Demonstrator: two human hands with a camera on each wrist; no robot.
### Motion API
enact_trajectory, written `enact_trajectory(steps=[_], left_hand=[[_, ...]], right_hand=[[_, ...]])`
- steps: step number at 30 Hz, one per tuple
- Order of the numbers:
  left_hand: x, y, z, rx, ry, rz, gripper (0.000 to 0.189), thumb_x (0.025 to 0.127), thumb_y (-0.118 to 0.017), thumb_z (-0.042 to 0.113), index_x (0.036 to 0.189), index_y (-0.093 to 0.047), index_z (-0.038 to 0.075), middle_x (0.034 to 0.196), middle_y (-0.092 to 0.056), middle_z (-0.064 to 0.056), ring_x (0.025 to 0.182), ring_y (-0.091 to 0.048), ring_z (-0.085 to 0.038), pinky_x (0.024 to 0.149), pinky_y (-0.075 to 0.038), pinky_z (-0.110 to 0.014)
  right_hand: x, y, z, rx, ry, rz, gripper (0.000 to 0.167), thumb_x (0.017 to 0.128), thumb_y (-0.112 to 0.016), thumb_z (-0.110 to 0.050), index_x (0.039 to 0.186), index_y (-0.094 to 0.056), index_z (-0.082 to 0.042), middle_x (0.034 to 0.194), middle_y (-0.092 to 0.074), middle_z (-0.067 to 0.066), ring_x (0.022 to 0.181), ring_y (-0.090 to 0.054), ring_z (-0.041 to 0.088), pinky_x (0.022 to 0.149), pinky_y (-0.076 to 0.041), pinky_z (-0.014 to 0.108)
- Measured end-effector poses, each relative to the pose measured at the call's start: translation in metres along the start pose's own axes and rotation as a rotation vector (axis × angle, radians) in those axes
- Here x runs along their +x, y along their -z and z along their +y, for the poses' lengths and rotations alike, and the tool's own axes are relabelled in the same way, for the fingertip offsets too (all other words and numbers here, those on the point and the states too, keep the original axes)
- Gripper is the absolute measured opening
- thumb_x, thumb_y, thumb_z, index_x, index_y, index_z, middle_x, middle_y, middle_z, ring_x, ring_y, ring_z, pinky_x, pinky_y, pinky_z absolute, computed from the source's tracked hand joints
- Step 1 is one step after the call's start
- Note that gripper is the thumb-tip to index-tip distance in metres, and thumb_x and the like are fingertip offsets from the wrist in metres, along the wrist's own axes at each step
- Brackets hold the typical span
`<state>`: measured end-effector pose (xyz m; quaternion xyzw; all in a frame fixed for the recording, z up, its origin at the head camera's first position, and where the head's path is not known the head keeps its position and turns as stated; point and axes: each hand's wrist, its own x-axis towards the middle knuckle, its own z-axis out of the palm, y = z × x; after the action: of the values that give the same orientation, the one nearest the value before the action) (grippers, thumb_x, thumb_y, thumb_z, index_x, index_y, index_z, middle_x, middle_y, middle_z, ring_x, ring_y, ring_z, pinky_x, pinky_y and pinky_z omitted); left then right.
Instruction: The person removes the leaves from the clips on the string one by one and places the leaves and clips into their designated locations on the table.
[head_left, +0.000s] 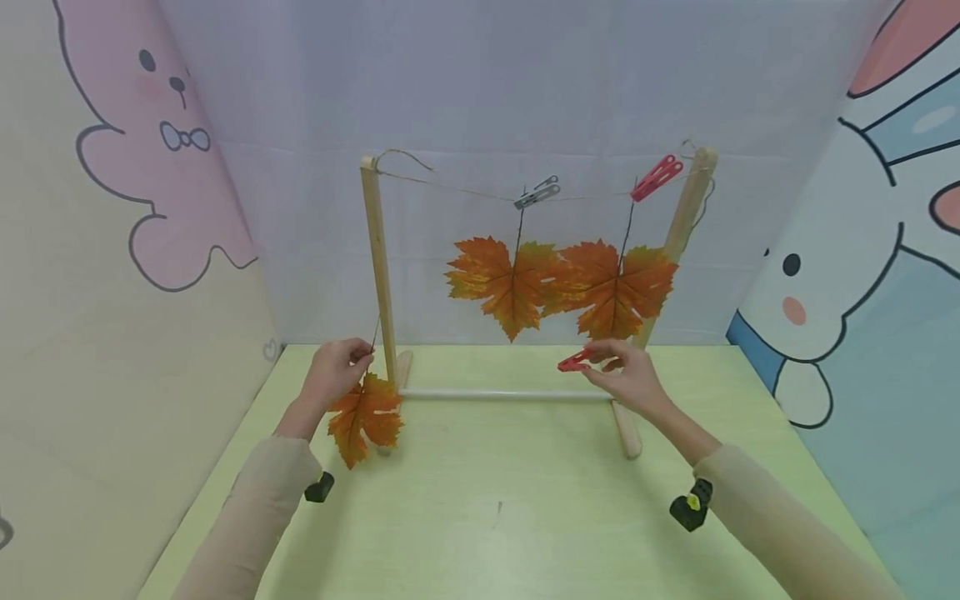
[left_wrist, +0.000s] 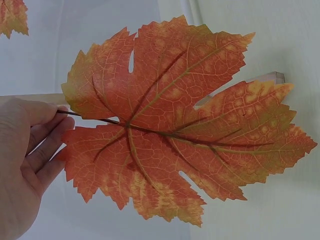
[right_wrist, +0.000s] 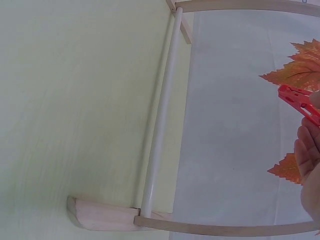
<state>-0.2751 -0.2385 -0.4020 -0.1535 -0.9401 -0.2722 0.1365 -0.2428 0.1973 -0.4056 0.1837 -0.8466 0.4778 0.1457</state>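
My left hand [head_left: 342, 372] pinches the dark stem of an orange artificial maple leaf [left_wrist: 165, 125] between thumb and fingers. The leaf hangs below that hand, beside the left post of a wooden frame [head_left: 379, 275]. In my right hand [head_left: 626, 375] is a red clothespin [head_left: 574, 361], pinched by its end and pointing left. Strung between the posts is a thin twine [head_left: 465, 190]. A grey clothespin [head_left: 537, 195] on it holds one orange leaf [head_left: 498, 279] by the stem, and another red clothespin [head_left: 657, 177] holds a second leaf [head_left: 618, 287] near the right post.
A white rod [head_left: 502, 394] joins the frame's two wooden feet on the pale green table [head_left: 480, 517]. Behind stands a white cloth backdrop [head_left: 480, 92], with cartoon-printed panels at both sides. Loose twine ends dangle from both post tops.
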Motion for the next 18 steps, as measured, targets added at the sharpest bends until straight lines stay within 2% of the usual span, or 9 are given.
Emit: enact_trajectory(steps=[5,14,18], left_hand=[[-0.003,-0.002,-0.004,0.021,0.019,-0.025,0.011,0.085,-0.06,0.006,0.091,-0.066,-0.001,0.079,-0.067,-0.011,0.073,-0.062,-0.025,0.066,-0.05,-0.04],[-0.01,-0.007,-0.01,0.028,0.037,-0.08,0.01,0.084,-0.061,0.006,0.089,-0.067,0.0,0.079,-0.067,-0.009,0.074,-0.062,-0.025,0.068,-0.049,-0.042],[-0.014,-0.009,-0.014,0.044,0.03,-0.087,0.009,0.083,-0.062,0.005,0.088,-0.067,0.0,0.077,-0.067,-0.008,0.072,-0.061,-0.024,0.068,-0.049,-0.042]], right_hand=[[-0.005,0.001,0.005,0.003,-0.044,-0.003,0.03,0.075,-0.072,-0.005,0.102,-0.064,0.005,0.093,-0.065,0.018,0.077,-0.058,0.018,0.063,-0.049,0.019],[-0.017,0.0,0.013,0.006,-0.123,-0.002,0.031,0.077,-0.071,-0.006,0.105,-0.063,0.005,0.094,-0.065,0.018,0.078,-0.06,0.019,0.065,-0.049,0.02],[-0.022,0.0,0.012,0.005,-0.112,0.006,0.03,0.076,-0.07,-0.002,0.104,-0.063,0.005,0.095,-0.065,0.019,0.076,-0.059,0.02,0.064,-0.049,0.021]])
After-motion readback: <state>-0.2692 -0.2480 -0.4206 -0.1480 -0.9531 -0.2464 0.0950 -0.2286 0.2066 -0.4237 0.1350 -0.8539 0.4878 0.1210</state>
